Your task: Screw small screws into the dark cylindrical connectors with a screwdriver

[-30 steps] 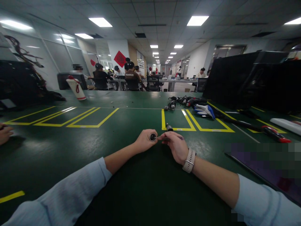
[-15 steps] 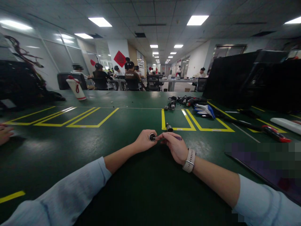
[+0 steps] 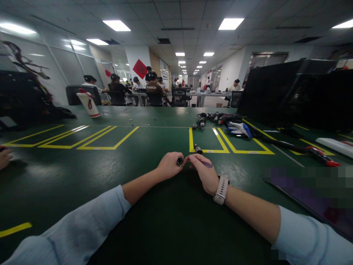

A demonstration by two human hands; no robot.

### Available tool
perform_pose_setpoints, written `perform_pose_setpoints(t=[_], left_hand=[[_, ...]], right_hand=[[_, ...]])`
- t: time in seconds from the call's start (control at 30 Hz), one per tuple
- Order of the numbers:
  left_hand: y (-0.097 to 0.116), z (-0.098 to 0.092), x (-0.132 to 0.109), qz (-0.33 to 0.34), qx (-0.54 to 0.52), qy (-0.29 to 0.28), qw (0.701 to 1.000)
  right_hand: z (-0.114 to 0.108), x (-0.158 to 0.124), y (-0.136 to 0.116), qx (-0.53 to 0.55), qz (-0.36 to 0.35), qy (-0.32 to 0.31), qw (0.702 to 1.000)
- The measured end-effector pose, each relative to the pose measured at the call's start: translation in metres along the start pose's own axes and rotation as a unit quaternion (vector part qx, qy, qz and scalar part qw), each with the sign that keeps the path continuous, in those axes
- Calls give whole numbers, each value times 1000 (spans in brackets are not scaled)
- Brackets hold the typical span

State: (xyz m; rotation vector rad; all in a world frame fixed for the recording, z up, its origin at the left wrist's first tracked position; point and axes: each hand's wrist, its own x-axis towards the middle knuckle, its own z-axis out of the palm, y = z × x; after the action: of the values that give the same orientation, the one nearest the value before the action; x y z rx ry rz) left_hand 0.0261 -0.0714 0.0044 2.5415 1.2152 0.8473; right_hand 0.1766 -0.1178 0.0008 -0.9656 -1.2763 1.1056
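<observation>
Near centre, the cylinder (image 3: 179,161) is gripped by the left hand (image 3: 168,165); at its right, the tool (image 3: 207,165) is pinched by the right hand (image 3: 204,174). The cylinder is best braced, the tool guided lightly.

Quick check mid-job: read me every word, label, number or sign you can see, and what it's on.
"PUMPKIN": back of a brown top, slightly blurred.
Red diamond sign: dark marking, unreadable.
Pale labels on the yellow tape: too small to read.
Wall banner: too small to read.
Metal part in the left hand, thin tool in the right hand: no text can be made out.
</observation>
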Motion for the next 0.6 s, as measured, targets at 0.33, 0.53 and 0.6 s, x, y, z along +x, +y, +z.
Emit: perform_pose_setpoints(t=[0.33,0.53,0.6], left_hand=[[-4,1,-1,-1,-129,-12,992],[-5,1,-1,-18,-196,-25,980],[-4,0,-1,-25,-213,-16,977]], right_hand=[[-4,3,-1,147,112,-41,982],[-4,4,2,162,108,-33,980],[-3,4,2,164,104,-34,980]])
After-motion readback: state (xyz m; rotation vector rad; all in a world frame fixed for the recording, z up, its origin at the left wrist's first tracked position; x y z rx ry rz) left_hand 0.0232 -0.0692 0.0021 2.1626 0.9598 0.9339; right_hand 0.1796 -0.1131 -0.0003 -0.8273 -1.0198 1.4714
